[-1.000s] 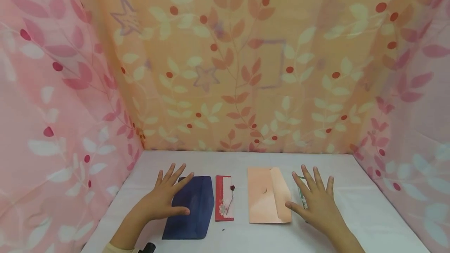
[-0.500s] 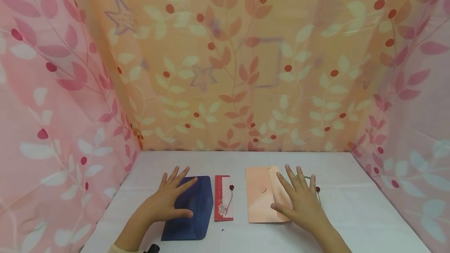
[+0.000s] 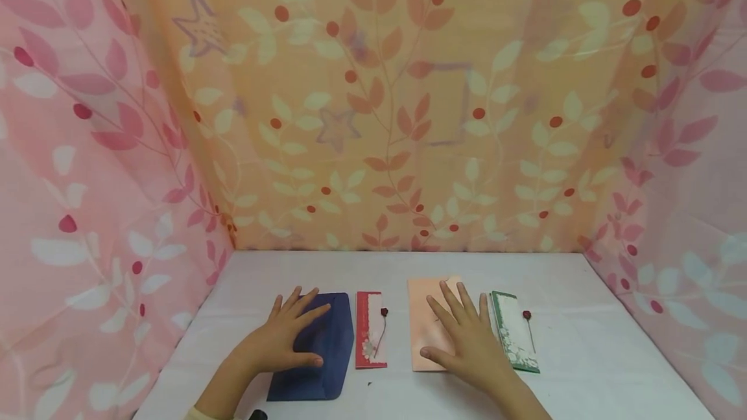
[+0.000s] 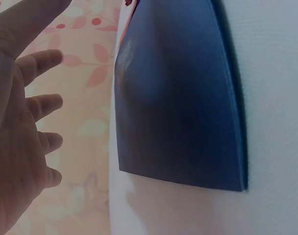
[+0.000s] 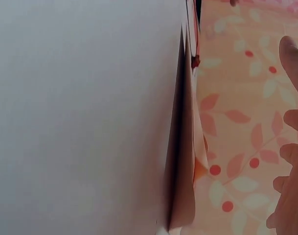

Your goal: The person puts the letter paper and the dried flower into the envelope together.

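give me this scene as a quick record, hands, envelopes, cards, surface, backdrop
left hand: fingers spread, above blue envelope, holding nothing
right hand: fingers spread, above peach envelope, holding nothing
red card: between the envelopes, dark red flower
green card: right of peach envelope, dark red flower
surface: white tabletop
backdrop: orange leaf-patterned cloth

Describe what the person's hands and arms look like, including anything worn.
Both the left hand and right hand are bare, with no gloves or rings visible. A pale cream sleeve edges the left forearm; none shows on the right forearm. A black rounded piece shows near the sleeve, cut off by the frame.
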Demonstrator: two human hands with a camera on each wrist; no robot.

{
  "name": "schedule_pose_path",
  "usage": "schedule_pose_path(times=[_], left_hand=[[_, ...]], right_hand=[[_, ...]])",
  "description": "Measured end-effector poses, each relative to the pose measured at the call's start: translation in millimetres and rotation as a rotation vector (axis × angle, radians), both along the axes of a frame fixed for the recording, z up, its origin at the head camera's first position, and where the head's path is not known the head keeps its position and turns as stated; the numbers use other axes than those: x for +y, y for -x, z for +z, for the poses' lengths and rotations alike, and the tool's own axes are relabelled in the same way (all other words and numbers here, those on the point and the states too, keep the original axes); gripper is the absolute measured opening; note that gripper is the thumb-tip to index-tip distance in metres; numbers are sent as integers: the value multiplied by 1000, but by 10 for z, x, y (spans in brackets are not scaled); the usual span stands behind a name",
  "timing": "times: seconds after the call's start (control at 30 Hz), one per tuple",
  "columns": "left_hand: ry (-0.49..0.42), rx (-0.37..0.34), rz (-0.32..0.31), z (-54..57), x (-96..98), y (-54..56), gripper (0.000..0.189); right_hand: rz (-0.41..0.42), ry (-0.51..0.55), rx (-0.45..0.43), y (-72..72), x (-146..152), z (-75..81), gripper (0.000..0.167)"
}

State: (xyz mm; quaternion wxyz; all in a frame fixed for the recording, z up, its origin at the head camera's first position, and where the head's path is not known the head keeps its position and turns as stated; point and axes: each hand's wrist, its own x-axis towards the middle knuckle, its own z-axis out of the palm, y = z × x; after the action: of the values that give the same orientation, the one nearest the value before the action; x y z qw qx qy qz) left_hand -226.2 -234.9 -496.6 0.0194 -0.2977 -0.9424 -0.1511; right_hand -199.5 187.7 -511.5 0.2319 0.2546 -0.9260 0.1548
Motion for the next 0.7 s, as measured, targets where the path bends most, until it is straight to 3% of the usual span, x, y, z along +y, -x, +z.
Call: schedule_pose_path(times=[0.27, 0.5, 0.7], left_hand=[[2, -36, -8, -52, 3, 8, 91], [35, -107, 32, -135, 15, 21, 87], [51, -135, 40, -169, 17, 24, 86]], right_hand=[[60, 20, -1, 9, -245, -15, 89], [101, 22, 23, 10, -477, -45, 87], [104, 27, -41, -9, -647, -77, 87]])
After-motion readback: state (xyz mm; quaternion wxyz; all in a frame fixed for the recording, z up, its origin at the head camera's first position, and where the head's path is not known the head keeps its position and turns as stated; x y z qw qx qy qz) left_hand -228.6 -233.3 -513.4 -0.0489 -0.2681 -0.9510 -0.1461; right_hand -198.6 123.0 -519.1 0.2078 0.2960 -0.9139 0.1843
